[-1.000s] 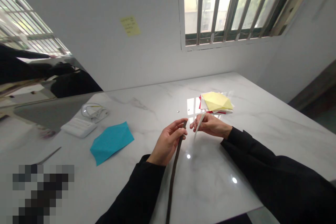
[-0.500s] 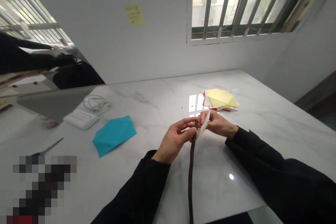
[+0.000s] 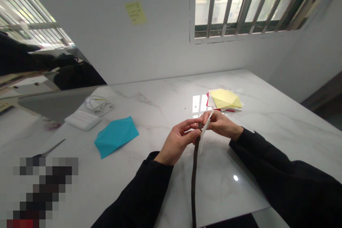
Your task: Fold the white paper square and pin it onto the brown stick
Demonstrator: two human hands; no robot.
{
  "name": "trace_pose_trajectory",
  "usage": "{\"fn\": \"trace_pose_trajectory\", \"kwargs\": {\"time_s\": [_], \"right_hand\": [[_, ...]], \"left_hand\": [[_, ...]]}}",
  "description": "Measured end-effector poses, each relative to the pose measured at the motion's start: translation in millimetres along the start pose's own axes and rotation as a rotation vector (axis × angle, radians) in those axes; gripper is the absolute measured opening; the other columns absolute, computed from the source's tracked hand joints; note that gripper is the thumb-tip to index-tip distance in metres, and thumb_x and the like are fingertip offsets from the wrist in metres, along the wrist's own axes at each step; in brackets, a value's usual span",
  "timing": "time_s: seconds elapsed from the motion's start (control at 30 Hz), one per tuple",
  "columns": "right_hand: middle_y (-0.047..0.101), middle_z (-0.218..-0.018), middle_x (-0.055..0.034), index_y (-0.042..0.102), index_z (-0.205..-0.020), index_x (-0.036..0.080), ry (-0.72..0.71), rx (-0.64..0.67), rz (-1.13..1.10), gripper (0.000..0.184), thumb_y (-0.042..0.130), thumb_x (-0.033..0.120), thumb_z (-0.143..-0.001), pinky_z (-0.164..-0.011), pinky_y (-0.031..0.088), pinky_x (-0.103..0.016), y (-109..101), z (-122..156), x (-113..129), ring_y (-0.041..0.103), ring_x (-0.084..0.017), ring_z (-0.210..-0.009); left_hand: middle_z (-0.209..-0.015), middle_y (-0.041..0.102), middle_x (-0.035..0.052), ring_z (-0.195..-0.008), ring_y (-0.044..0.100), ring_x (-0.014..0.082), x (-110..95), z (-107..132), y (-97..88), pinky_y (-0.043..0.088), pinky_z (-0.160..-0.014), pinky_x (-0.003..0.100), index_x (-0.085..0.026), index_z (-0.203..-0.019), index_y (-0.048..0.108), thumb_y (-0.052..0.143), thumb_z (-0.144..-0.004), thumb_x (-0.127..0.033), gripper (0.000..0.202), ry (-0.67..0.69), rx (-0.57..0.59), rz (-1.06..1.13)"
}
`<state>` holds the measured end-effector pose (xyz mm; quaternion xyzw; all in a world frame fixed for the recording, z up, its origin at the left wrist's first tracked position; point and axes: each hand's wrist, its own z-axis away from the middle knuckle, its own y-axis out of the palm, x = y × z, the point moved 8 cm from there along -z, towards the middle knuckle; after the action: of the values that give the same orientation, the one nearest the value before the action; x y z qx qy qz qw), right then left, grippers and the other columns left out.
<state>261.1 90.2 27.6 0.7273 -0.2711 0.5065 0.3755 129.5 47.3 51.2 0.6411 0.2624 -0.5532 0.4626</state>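
My left hand (image 3: 179,139) pinches the upper end of a long, flat dark brown strap (image 3: 195,171), which hangs down past the near edge of the view. Close against it, my right hand (image 3: 220,124) is closed with its fingertips on a thin white piece (image 3: 205,130), seen almost edge-on, that looks like folded paper. The two hands meet above the table, and the white piece lies right beside the strap's end. Whether the two are joined is hidden by the fingers. Two tiny shiny bits (image 3: 195,106) lie on the table beyond my hands.
A pile of folded papers, yellow on top (image 3: 227,99), lies beyond my right hand. To the left are a blue folded paper (image 3: 117,137), a white box (image 3: 82,119), a coiled white cable (image 3: 97,104) and scissors (image 3: 52,148). The marble-patterned table (image 3: 149,96) meets a wall behind.
The white piece has turned slightly and now shows narrower, more edge-on. Both hands stay nearly in place on the strap and the piece. At far left, another person's arm has shifted.
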Motion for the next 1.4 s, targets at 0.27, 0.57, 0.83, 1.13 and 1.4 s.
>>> {"fn": "trace_pose_trajectory", "kwargs": {"time_s": [0.27, 0.57, 0.83, 1.13, 1.4], "right_hand": [[0.076, -0.090, -0.0056, 0.077, -0.095, 0.016, 0.049, 0.018, -0.037, 0.026, 0.088, 0.033, -0.078, -0.082, 0.059, -0.034, 6, 1, 0, 0.072, -0.018, -0.083], [0.077, -0.099, -0.0087, 0.075, -0.108, 0.015, 0.083, -0.077, -0.076, 0.039, 0.088, 0.036, -0.078, -0.085, 0.060, -0.033, 13, 1, -6, 0.073, -0.020, -0.091], [0.076, -0.098, -0.0090, 0.074, -0.108, 0.015, 0.088, -0.101, -0.070, 0.041, 0.089, 0.036, -0.077, -0.083, 0.060, -0.033, 16, 0, -6, 0.072, -0.020, -0.091], [0.070, -0.089, -0.0037, 0.067, -0.109, 0.018, 0.107, -0.265, 0.168, 0.043, 0.078, 0.052, -0.086, -0.058, 0.048, -0.022, 3, -5, -12, 0.061, -0.012, -0.070], [0.061, -0.065, 0.0010, 0.077, -0.098, 0.014, 0.240, 0.238, 0.508, 0.052, 0.058, 0.062, -0.097, -0.056, 0.036, -0.024, 60, 2, -24, 0.047, -0.009, -0.056]], "left_hand": [[-0.098, 0.072, 0.0075, -0.077, 0.061, 0.0143, 3, -1, -3.1, 0.048, -0.070, 0.028, -0.022, -0.116, 0.078, 0.085, -0.081, -0.038, 0.039, 0.006, -0.017, 0.011], [-0.099, 0.078, 0.0089, -0.085, 0.069, 0.0200, 8, -5, -8.6, 0.052, -0.081, 0.033, -0.020, -0.111, 0.080, 0.087, -0.079, -0.033, 0.035, -0.003, -0.036, 0.067], [-0.097, 0.078, 0.0098, -0.085, 0.071, 0.0214, 11, -5, -13.3, 0.053, -0.078, 0.032, -0.017, -0.108, 0.080, 0.089, -0.074, -0.028, 0.037, -0.020, -0.055, 0.123], [-0.102, 0.078, 0.0090, -0.086, 0.070, 0.0196, 11, -17, -37.2, 0.056, -0.076, 0.028, -0.016, -0.109, 0.077, 0.087, -0.077, -0.029, 0.036, 0.009, -0.135, 0.245], [-0.088, 0.074, 0.0025, -0.075, 0.066, 0.0132, -4, -21, -75.1, 0.053, -0.068, 0.022, -0.017, -0.093, 0.072, 0.087, -0.077, -0.022, 0.023, 0.182, -0.351, 0.351]]}}
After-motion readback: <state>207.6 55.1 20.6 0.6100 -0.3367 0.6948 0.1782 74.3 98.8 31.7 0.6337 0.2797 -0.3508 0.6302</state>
